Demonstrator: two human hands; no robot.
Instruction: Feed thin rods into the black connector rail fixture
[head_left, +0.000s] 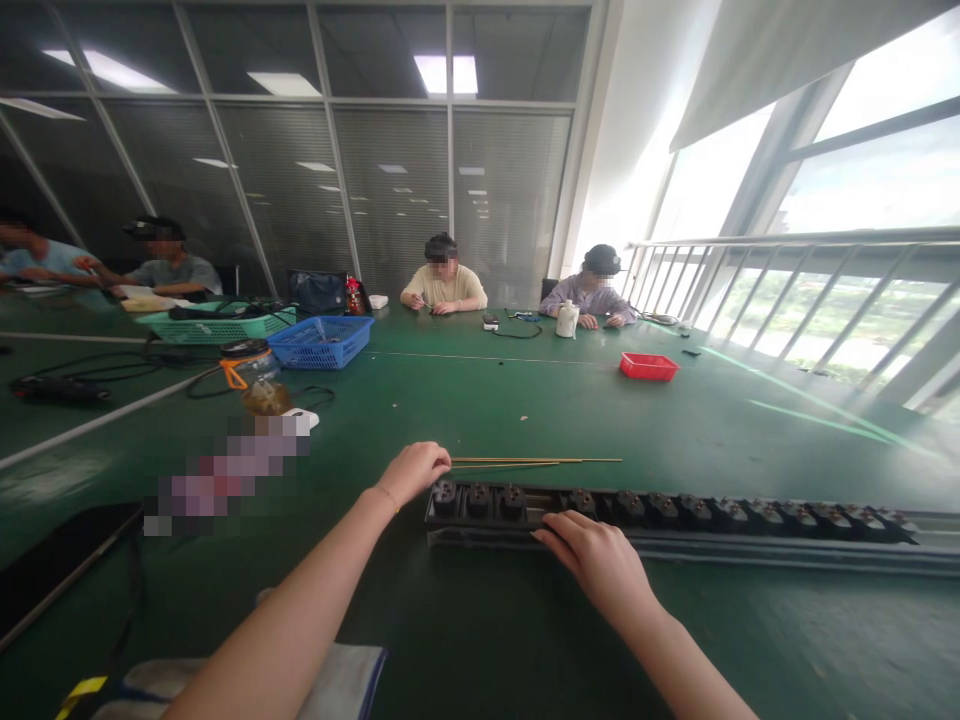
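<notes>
Folded cloth lies closest, at the bottom edge under the left forearm, on the big green table that fills the view. Across the table just ahead runs a long black strip of sockets in a rail, reaching from the middle off to the right. On its near edge, close to its left end, rests the right hand, fingers together and flat, fingertips touching the strip. Just beyond that left end, the left hand is loosely curled, fingers closed around the ends of thin brass rods that lie on the table behind the strip, pointing right. Farther off stand a blue basket, a green basket, a small red tray and a jar with an orange handle. Four people sit at the far side.
</notes>
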